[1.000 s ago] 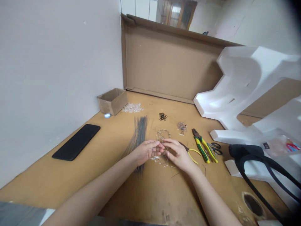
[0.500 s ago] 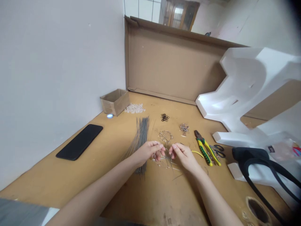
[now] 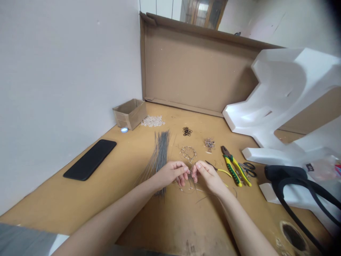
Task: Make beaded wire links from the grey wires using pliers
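My left hand (image 3: 176, 172) and my right hand (image 3: 205, 174) meet at the middle of the table, fingertips pinched on a thin metal wire (image 3: 190, 171) between them. Its full shape is hard to make out behind the fingers. Just beyond the hands lies a ring of bent wire pieces (image 3: 188, 153). Beside my left hand is a bundle of straight grey wires (image 3: 162, 149), partly covered by the wrist. Loose wire pieces (image 3: 201, 189) lie under and in front of the hands. Thin pliers with yellow handles (image 3: 223, 172) rest right of my right hand.
Large green-yellow pliers (image 3: 232, 166) and scissors (image 3: 249, 168) lie to the right. Farther back are black rings (image 3: 187, 131), small metal parts (image 3: 209, 143), clear beads (image 3: 153, 121) and a small cardboard box (image 3: 130, 114). A black phone (image 3: 90, 159) lies left; white foam (image 3: 279, 92) stands right.
My hands have come slightly closer together, fingertips nearly meeting around the wire. My right hand has shifted a little, showing more of the thin pliers. The view has tilted slightly.
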`<move>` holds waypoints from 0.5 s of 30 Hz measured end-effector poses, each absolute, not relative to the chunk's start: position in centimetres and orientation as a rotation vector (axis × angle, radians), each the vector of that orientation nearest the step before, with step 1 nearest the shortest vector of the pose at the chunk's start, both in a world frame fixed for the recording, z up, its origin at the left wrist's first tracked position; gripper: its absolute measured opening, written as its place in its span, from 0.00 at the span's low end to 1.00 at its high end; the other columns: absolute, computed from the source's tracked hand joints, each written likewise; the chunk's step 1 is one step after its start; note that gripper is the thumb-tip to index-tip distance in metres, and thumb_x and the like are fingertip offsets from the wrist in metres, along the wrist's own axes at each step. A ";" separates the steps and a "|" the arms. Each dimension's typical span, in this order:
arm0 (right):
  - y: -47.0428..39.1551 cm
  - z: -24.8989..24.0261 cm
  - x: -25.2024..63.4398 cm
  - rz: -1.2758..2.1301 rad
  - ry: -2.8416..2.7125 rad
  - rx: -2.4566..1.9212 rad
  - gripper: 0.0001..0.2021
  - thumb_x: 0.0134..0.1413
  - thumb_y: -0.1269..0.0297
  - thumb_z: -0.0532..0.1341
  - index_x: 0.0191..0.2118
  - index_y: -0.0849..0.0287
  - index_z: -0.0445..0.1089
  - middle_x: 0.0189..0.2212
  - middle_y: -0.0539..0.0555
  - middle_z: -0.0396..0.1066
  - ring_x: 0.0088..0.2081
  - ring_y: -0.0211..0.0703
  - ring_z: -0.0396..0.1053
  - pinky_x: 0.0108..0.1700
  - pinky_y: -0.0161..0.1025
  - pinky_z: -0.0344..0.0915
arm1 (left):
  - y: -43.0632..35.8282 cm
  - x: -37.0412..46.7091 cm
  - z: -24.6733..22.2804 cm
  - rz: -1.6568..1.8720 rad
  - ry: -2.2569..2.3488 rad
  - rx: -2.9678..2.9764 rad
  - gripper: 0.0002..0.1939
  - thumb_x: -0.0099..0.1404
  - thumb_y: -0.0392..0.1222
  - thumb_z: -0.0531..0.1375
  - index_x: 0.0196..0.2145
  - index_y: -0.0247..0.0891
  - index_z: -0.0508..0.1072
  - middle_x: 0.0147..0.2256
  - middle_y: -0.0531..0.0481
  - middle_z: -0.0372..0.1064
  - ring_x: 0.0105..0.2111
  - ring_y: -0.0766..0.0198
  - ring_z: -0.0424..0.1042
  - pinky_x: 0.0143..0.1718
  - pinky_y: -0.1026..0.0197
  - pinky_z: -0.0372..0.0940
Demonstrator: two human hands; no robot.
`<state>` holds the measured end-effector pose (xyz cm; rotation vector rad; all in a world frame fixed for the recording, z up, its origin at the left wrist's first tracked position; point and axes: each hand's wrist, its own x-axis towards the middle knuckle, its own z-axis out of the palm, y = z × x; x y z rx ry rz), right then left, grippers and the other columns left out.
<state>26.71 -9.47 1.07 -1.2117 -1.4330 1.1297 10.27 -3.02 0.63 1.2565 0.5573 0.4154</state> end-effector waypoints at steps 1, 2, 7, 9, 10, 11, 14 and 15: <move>-9.5 1.1 26.7 1.130 -1.415 -1.205 0.18 0.58 0.53 0.49 0.27 0.61 0.63 0.22 0.49 0.65 0.21 0.34 0.62 0.28 0.34 0.59 | -3.0 10.3 0.6 0.412 0.552 1.268 0.16 0.55 0.51 0.57 0.29 0.32 0.67 0.22 0.53 0.66 0.16 0.71 0.66 0.18 0.68 0.59; -9.5 1.1 26.7 1.127 -1.397 -1.200 0.17 0.58 0.53 0.49 0.27 0.61 0.63 0.22 0.50 0.64 0.22 0.34 0.62 0.28 0.34 0.59 | -3.0 10.3 0.6 0.410 0.551 1.277 0.16 0.55 0.51 0.57 0.31 0.32 0.68 0.22 0.53 0.67 0.15 0.71 0.66 0.18 0.68 0.58; -9.5 1.1 27.0 1.122 -1.360 -1.189 0.16 0.57 0.55 0.50 0.28 0.61 0.65 0.22 0.49 0.64 0.23 0.34 0.61 0.28 0.34 0.59 | -3.0 10.2 0.8 0.404 0.570 1.256 0.15 0.55 0.48 0.58 0.33 0.32 0.70 0.25 0.49 0.70 0.20 0.69 0.69 0.22 0.67 0.60; -9.5 1.1 27.1 1.120 -1.356 -1.193 0.15 0.57 0.55 0.51 0.28 0.61 0.66 0.22 0.49 0.64 0.23 0.34 0.61 0.28 0.34 0.59 | -3.0 10.1 0.8 0.393 0.578 1.209 0.14 0.53 0.47 0.60 0.32 0.32 0.71 0.27 0.47 0.71 0.23 0.67 0.71 0.27 0.65 0.63; -9.5 1.0 27.1 1.120 -1.351 -1.198 0.15 0.57 0.56 0.51 0.29 0.61 0.66 0.21 0.49 0.64 0.23 0.34 0.61 0.28 0.33 0.58 | -2.9 10.1 0.7 0.387 0.583 1.185 0.14 0.53 0.47 0.60 0.31 0.32 0.71 0.28 0.47 0.71 0.25 0.67 0.71 0.29 0.64 0.63; -9.5 1.0 27.2 1.120 -1.344 -1.209 0.15 0.57 0.56 0.52 0.29 0.61 0.67 0.21 0.49 0.63 0.23 0.34 0.60 0.27 0.33 0.58 | -2.9 10.1 0.7 0.381 0.587 1.166 0.14 0.52 0.46 0.61 0.31 0.32 0.71 0.28 0.47 0.72 0.25 0.67 0.71 0.30 0.64 0.63; -9.4 0.8 27.2 1.119 -1.316 -1.260 0.15 0.56 0.55 0.52 0.29 0.60 0.67 0.19 0.47 0.61 0.21 0.33 0.58 0.23 0.31 0.54 | -2.7 10.0 0.6 0.368 0.590 1.139 0.14 0.51 0.47 0.62 0.29 0.31 0.72 0.28 0.47 0.71 0.25 0.67 0.70 0.30 0.63 0.63; -9.5 0.8 27.2 1.123 -1.310 -1.274 0.15 0.56 0.54 0.52 0.29 0.60 0.68 0.18 0.47 0.61 0.20 0.33 0.57 0.22 0.31 0.53 | -2.7 9.9 0.7 0.370 0.584 1.139 0.14 0.51 0.47 0.61 0.29 0.31 0.72 0.28 0.47 0.71 0.25 0.67 0.70 0.29 0.64 0.63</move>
